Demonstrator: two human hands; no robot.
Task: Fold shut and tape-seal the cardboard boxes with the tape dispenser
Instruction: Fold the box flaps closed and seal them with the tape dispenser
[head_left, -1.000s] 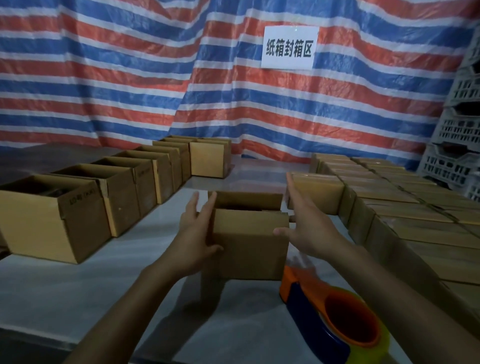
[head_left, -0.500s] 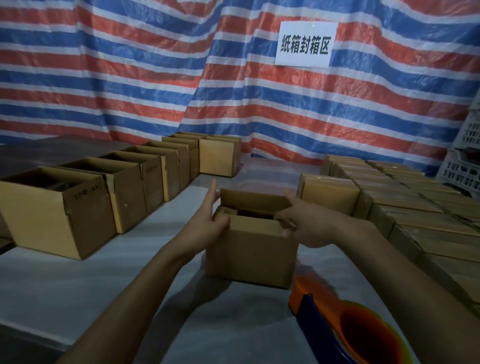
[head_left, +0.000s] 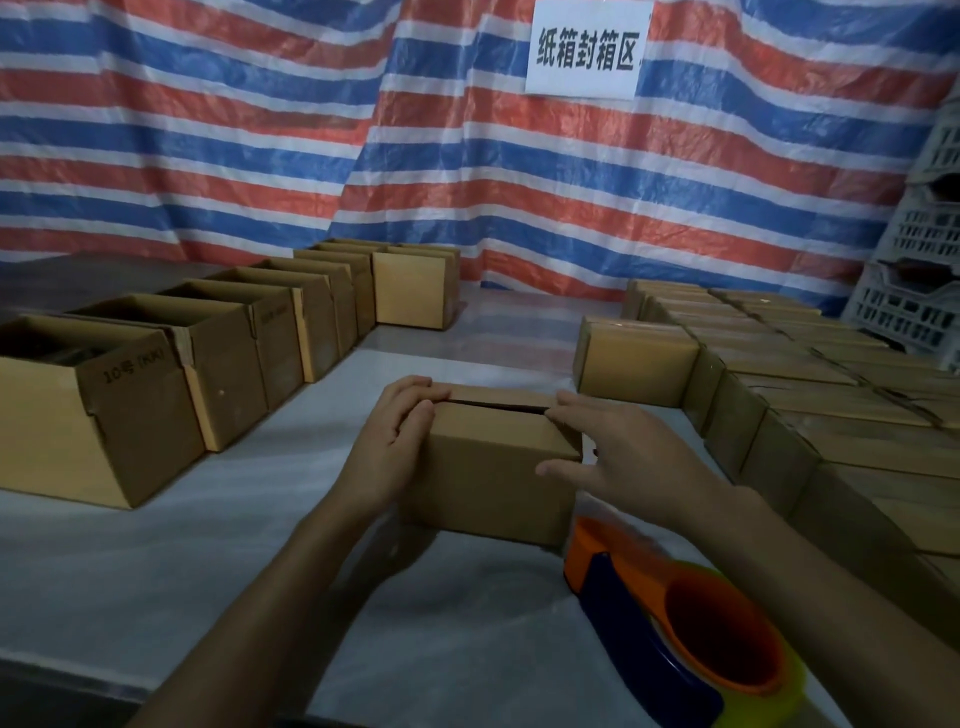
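A small cardboard box (head_left: 493, 467) stands in front of me on the grey table (head_left: 208, 545). Its top flaps are folded down, with a narrow dark gap along the middle seam. My left hand (head_left: 395, 441) holds the box's left end, fingers curled over the top edge. My right hand (head_left: 618, 452) lies with spread, straight fingers on the right end of the top flaps. An orange and blue tape dispenser (head_left: 680, 634) with a yellowish tape roll lies on the table at the lower right, below my right forearm.
A row of open cardboard boxes (head_left: 119, 395) runs along the left to the back. Closed boxes (head_left: 810, 395) fill the right side in several rows. A striped tarp (head_left: 311, 130) with a white sign (head_left: 587, 49) hangs behind. White crates (head_left: 919, 291) stack at the far right.
The box's flaps, open one second ago, now lie folded down. Both hands moved from the box's sides onto its top edges.
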